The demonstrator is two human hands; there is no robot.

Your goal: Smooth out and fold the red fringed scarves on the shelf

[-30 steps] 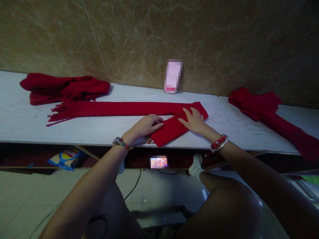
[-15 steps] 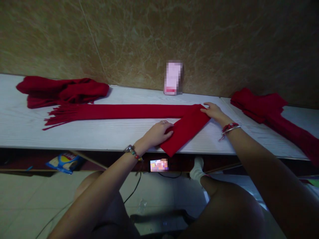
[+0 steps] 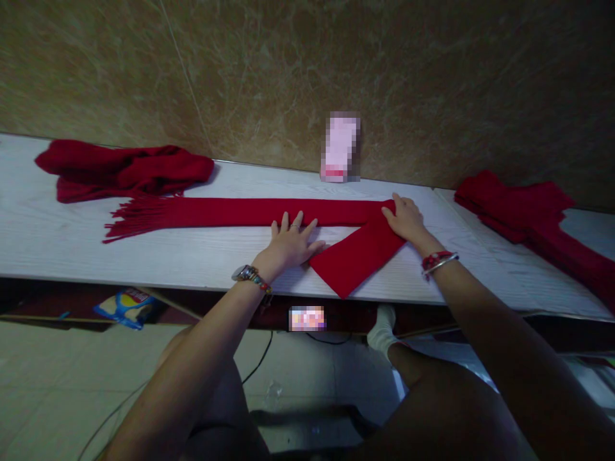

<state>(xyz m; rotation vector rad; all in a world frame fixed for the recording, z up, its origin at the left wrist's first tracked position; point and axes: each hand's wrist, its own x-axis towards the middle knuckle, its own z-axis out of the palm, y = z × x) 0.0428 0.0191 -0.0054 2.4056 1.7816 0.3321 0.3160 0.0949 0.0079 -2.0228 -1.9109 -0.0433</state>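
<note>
A long red scarf [image 3: 230, 212] lies across the white tabletop, its fringed end to the left. At the right it is folded over, so a flat section slants down toward the table's front edge. My left hand [image 3: 288, 246] is open, its spread fingertips resting on the long strip's near edge and its thumb close to the slanted section. My right hand [image 3: 406, 218] lies on the folded corner, thumb and fingers apart and touching the cloth. The undersides of both hands are hidden.
A crumpled red scarf [image 3: 129, 169] lies at the back left, and more red cloth [image 3: 519, 208] is at the right. A pink pack [image 3: 341, 147] leans on the marbled wall. Below the tabletop are a snack bag [image 3: 125, 307] and a lit phone [image 3: 307, 318].
My left hand has left the slanted section and moved up-left onto the long strip, spreading its fingers. My right hand has settled further over the folded corner. The view has shifted slightly.
</note>
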